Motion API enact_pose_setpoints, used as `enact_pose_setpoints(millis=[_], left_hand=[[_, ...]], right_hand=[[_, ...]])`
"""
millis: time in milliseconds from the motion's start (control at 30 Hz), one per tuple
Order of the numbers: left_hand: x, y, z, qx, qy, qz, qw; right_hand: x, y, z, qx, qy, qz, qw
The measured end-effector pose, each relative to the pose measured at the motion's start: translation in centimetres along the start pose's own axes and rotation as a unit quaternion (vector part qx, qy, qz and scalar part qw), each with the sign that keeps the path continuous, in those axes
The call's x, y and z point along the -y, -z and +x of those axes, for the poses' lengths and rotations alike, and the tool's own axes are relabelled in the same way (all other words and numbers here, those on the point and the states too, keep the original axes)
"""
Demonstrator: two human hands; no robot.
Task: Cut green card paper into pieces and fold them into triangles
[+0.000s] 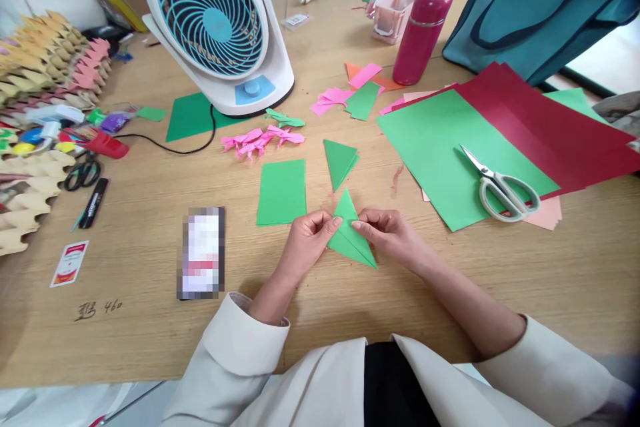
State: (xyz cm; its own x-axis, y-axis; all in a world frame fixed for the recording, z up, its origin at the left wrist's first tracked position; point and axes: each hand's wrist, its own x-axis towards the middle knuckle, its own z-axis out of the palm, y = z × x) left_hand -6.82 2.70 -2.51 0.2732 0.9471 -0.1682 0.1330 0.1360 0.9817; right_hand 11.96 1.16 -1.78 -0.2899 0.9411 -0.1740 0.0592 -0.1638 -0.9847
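Observation:
A green paper piece folded into a pointed triangle (pixel 350 237) sits low over the wooden table (pixel 150 347) in front of me. My left hand (pixel 307 240) pinches its left edge with thumb and fingers closed. My right hand (pixel 387 230) pinches its right side, fingers curled onto the fold. Just beyond lie a flat green rectangle (pixel 281 191) and another folded green triangle (pixel 340 161).
Large green (pixel 440 147) and dark red sheets (pixel 540 127) with scissors (pixel 503 188) lie to the right. A white desk fan (pixel 220 27), pink folded pieces (pixel 260 140), a magenta bottle (pixel 423 33), a blue bag (pixel 540 0), a phone (pixel 201 252) and craft tools at left.

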Motion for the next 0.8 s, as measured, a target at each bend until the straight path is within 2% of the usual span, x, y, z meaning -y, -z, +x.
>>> enact_pose_setpoints(millis=[167, 333, 500, 800], left_hand=[[0.04, -0.12, -0.03, -0.002, 0.0, -0.011, 1.0], [0.12, -0.04, 0.14, -0.006, -0.029, -0.006, 1.0], [0.05, 0.08, 0.23, -0.005, -0.031, -0.011, 0.999], [-0.19, 0.01, 0.2, 0.035, -0.064, 0.034, 0.997]], right_hand=[[0.19, 0.01, -0.14, -0.011, -0.017, 0.011, 1.0], [0.29, 0.04, -0.27, -0.013, 0.01, 0.0, 1.0], [0.13, -0.02, -0.34, -0.025, 0.023, -0.002, 0.999], [0.1, -0.24, -0.39, -0.077, 0.029, 0.014, 0.996]])
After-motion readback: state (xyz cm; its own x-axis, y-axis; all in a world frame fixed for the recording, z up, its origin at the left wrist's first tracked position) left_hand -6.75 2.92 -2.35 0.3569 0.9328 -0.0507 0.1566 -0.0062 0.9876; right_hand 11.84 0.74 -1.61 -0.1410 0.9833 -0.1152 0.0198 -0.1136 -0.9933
